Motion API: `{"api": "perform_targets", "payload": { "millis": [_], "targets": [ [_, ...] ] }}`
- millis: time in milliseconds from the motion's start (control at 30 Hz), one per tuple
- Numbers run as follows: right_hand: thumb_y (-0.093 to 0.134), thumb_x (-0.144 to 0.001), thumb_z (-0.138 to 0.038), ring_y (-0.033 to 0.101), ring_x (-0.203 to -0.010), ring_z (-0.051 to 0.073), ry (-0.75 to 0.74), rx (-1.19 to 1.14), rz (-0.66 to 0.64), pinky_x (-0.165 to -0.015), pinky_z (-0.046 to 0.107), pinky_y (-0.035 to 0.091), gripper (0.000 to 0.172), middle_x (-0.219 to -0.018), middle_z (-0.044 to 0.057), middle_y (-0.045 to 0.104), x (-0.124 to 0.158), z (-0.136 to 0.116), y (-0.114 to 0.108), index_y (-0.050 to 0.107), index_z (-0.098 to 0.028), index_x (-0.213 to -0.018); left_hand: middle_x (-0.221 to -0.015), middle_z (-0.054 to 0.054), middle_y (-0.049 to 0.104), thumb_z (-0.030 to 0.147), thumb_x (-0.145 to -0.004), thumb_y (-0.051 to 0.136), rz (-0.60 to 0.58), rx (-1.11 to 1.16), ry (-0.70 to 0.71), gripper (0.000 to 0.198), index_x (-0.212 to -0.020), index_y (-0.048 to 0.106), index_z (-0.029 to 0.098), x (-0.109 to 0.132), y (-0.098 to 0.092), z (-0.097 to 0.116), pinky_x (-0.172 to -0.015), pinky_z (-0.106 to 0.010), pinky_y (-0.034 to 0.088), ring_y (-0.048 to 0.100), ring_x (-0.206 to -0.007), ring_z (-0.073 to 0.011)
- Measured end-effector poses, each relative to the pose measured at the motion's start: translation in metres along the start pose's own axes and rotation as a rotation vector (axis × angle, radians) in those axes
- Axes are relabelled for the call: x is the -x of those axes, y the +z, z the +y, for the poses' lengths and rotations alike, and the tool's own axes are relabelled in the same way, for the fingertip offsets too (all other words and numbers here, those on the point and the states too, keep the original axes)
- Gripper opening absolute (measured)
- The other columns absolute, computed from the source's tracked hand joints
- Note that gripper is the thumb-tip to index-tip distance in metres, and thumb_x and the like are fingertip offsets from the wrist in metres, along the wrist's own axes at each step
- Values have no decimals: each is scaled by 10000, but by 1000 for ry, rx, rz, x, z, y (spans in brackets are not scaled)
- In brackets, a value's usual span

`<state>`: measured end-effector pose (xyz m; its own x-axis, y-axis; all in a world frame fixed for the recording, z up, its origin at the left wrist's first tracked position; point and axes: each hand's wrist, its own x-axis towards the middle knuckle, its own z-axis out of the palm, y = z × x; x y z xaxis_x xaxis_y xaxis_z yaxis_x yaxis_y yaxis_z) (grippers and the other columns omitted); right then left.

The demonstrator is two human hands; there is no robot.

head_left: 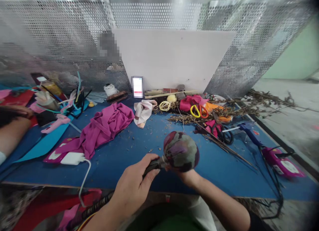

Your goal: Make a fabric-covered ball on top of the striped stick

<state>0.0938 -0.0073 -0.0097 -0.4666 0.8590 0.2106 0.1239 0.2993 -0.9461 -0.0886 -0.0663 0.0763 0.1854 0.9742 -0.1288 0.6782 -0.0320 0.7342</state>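
Note:
A round ball wrapped in camouflage-patterned cloth point(183, 150), in grey, green and purple, is held above the front of the blue table. Its gathered neck and dark tail point to the left. My left hand point(138, 177) is closed on that dark tail, thumb and forefinger pressed along it. Beneath the ball, my right hand point(189, 178) holds it near the neck; most of its fingers are hidden behind the cloth. Small plant crumbs lie on the blue table point(139, 144) beyond the ball.
Magenta cloth point(107, 124) and a white power bank point(72, 158) with a cable lie left. Right are dried stems point(239, 108), yellow-and-orange-handled scissors point(199, 111) and a blue glue gun point(250, 134). A lit phone point(138, 87) stands behind. Another person's arm point(15, 131) enters left.

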Motion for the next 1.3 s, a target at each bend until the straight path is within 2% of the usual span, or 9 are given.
{"api": "perform_targets", "payload": {
  "millis": [133,233,367,500,600,833,1100,1200,1300],
  "targets": [
    [422,-978,-342,492,-615,126,12,85,98,-584,249,435,378,-617,-7,490,27,-16,3,511,-180,-648,-703,32,559,405,-929,407,118,208,-119,283,-1105,531,222,-7,6,-7,-598,-243,386,501,-627,-148],
    [434,-963,-268,527,-791,167,-145,168,120,-708,286,450,277,-803,50,549,37,-39,-4,538,-184,-720,-723,26,552,405,-915,442,100,305,-141,284,-1081,549,201,-12,7,-8,-634,-247,404,499,-664,-150],
    [412,-976,-312,567,-988,215,-337,-68,2,-863,351,463,278,-987,101,617,29,-56,-3,569,-190,-783,-954,-27,646,332,-900,466,67,376,-61,225,-1039,573,192,-13,12,-7,-807,-276,422,564,-895,-186],
    [398,-983,-395,554,-683,158,-255,-354,56,-655,279,461,375,-681,29,558,19,-54,13,519,-188,-694,-985,-45,662,287,-891,450,42,420,-60,238,-1061,576,179,-13,20,-6,-857,-300,422,572,-940,-200],
    [422,-979,-310,430,-571,116,-233,-203,145,-551,239,369,351,-598,-17,443,21,-55,22,452,-191,-650,-967,-54,667,324,-885,455,42,448,-74,281,-1085,572,165,-14,26,-6,-857,-312,433,580,-948,-212],
    [396,-943,-143,416,-628,146,-463,189,209,-602,288,372,212,-641,-1,453,33,-63,26,441,-206,-746,-1032,-73,686,349,-873,440,104,357,-118,312,-1093,580,179,-16,34,-6,-868,-334,436,604,-968,-229],
    [396,-929,-143,398,-623,141,-364,226,129,-563,274,322,246,-641,-4,430,27,-51,31,374,-206,-692,-994,-61,679,370,-860,439,125,245,-198,348,-1157,526,210,-24,45,-23,-820,-348,443,614,-896,-236],
    [403,-946,-158,464,-658,135,-299,171,59,-604,253,390,227,-695,11,505,24,-55,17,434,-196,-725,-906,-37,652,391,-868,440,94,295,-142,305,-1081,535,194,-27,38,-25,-775,-309,439,590,-831,-202],
    [418,-950,-157,560,-856,153,-281,213,13,-741,256,456,184,-959,81,597,27,-60,-7,509,-185,-793,-704,35,551,412,-879,445,72,375,-133,270,-1021,522,195,-28,29,-26,-643,-260,407,518,-655,-149]
  ]
}}
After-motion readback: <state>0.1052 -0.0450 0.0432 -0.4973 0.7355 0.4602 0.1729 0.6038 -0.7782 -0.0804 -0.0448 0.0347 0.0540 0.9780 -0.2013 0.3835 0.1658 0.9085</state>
